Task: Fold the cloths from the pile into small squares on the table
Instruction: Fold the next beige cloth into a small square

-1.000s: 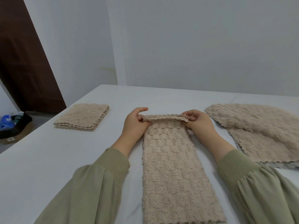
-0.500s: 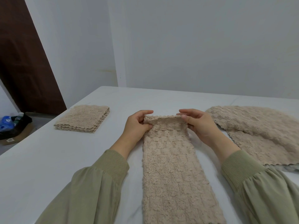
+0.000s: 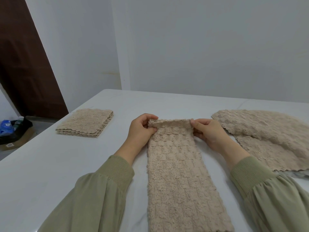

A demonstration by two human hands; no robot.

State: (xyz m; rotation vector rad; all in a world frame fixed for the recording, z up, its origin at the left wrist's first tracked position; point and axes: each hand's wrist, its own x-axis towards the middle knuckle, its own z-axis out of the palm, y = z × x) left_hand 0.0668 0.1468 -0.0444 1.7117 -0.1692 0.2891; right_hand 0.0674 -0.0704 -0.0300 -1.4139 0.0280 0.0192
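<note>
A beige textured cloth (image 3: 178, 174), folded into a long narrow strip, lies on the white table (image 3: 66, 164) and runs from the near edge away from me. My left hand (image 3: 142, 129) pinches its far left corner. My right hand (image 3: 207, 131) pinches its far right corner. The far edge is lifted a little off the table between both hands. A pile of unfolded beige cloths (image 3: 270, 138) lies to the right. A stack of folded squares (image 3: 86, 123) sits at the left.
The table's left edge runs diagonally past the folded stack. Beyond it on the floor stand a cardboard box and dark bags (image 3: 13, 131). A dark brown door (image 3: 25, 64) and grey walls rise behind the table.
Both hands have raised the strip's far edge slightly and shifted their pinch on the corners. The cloth's near part has stayed flat.
</note>
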